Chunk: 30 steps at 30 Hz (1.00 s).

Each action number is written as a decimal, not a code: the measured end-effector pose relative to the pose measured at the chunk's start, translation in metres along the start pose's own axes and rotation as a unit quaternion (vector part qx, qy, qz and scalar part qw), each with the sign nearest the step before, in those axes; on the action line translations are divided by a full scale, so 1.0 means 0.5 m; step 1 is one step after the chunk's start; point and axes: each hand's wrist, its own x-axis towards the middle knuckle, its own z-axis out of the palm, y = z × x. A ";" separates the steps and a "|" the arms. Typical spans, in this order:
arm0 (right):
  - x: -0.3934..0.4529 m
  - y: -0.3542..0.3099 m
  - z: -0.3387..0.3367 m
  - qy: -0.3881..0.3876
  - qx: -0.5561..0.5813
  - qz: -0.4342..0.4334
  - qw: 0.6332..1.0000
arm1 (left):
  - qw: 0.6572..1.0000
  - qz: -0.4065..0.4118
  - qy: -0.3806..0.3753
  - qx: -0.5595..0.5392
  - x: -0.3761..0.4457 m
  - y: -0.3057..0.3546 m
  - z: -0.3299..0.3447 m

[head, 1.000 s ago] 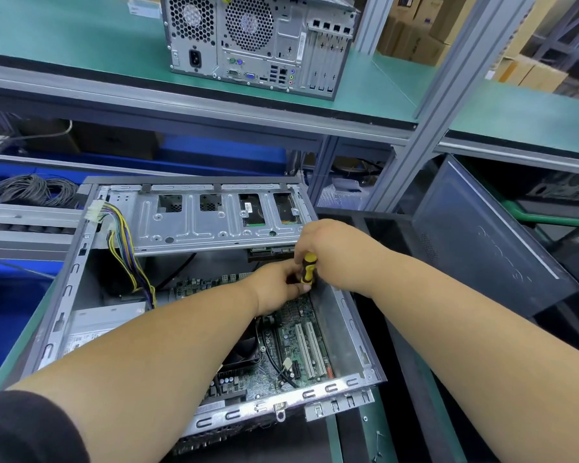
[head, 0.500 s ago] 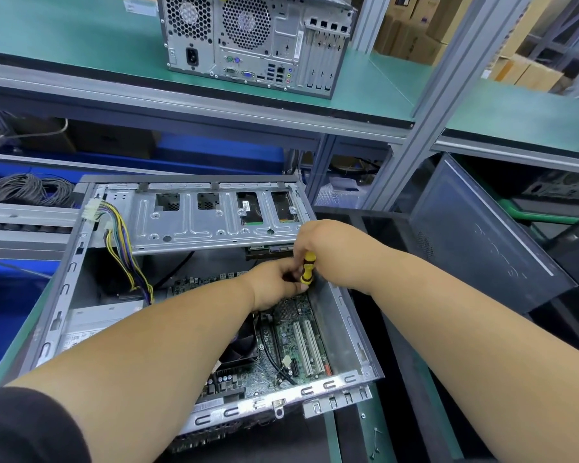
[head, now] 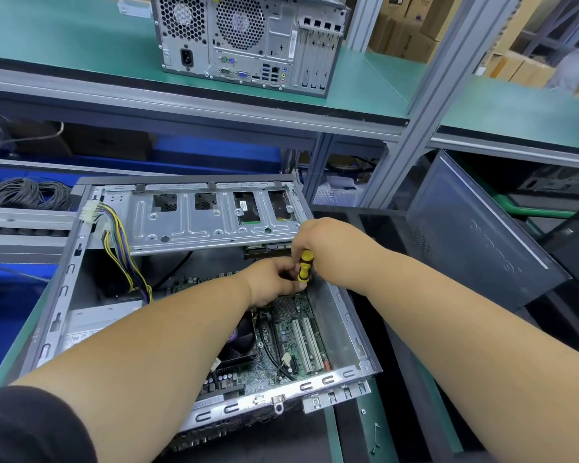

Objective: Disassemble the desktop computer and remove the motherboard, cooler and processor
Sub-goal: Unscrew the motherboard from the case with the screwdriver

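Both hands over the open case (head: 341, 332): right grip (head: 328, 242) curled round the yellow screwdriver (head: 304, 266), left grip (head: 274, 285) pinching its lower end above the motherboard (head: 291, 332).

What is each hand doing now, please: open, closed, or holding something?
Left hand: fingers curled beside the screwdriver shaft; whether they pinch it cannot be told.
Right hand: closed, gripping the yellow-and-black screwdriver handle.

- second computer tower (head: 248, 38) upright on green upper shelf (head: 365, 75), rear facing camera
- coiled grey cables (head: 24, 193) far left
- cardboard boxes (head: 411, 25) behind
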 end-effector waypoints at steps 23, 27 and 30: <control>-0.009 0.021 0.063 0.156 0.058 -0.025 0.986 | 0.999 -0.010 -0.015 -0.041 0.005 -0.003 -0.003; -0.003 0.026 0.060 0.124 0.019 -0.042 0.991 | 0.999 -0.012 -0.023 -0.028 0.006 -0.006 -0.005; -0.005 0.027 0.051 0.102 0.014 -0.058 0.993 | 0.999 -0.010 -0.024 -0.045 0.004 -0.003 -0.005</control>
